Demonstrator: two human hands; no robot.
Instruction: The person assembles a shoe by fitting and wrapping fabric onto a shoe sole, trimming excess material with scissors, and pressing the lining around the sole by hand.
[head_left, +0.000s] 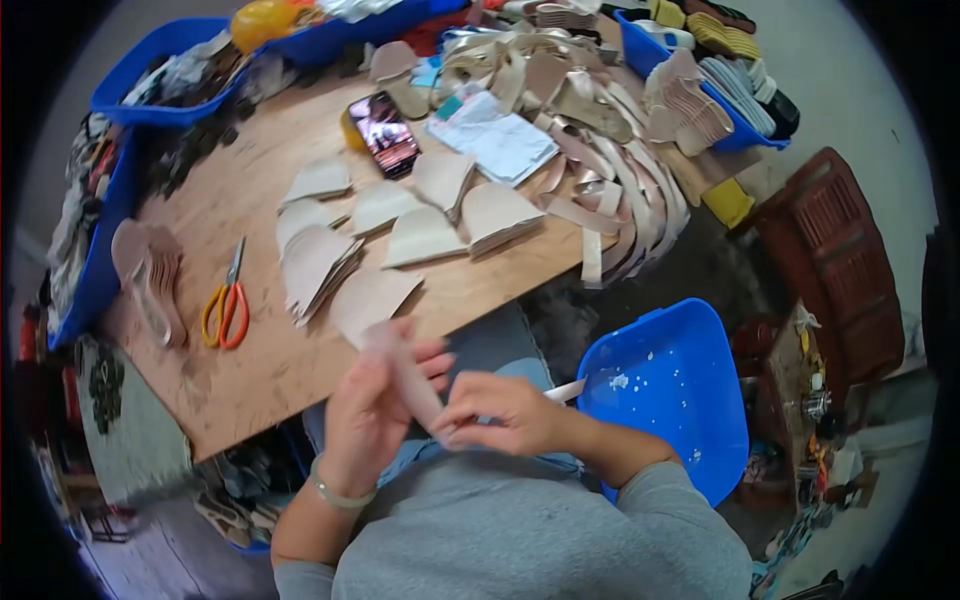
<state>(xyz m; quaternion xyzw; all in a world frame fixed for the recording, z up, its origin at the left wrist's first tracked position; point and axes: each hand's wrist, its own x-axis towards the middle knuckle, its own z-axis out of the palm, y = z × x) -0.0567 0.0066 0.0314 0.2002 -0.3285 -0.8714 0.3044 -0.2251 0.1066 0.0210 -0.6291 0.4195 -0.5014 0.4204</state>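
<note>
A pale pink-beige shoe piece (408, 380), blurred by motion, is held between my two hands above my lap, in front of the table edge. My left hand (358, 400) grips its upper end, thumb on the near side and fingers behind. At the lower end my right hand (505, 412) pinches the piece with closed fingers. A white strip-like thing (566, 391) sticks out beside the right hand; whether that hand holds it, I cannot tell. Just beyond the hands lie several stacks of similar curved pieces (425, 238) on the wooden table.
Orange-handled scissors (228, 300) and a stack of insole-like pieces (150, 280) lie on the table's left (210, 400). A lit phone (385, 135) leans at the back. Shiny strips (620, 200) hang over the right edge. A blue basin (690, 400) stands by my right arm.
</note>
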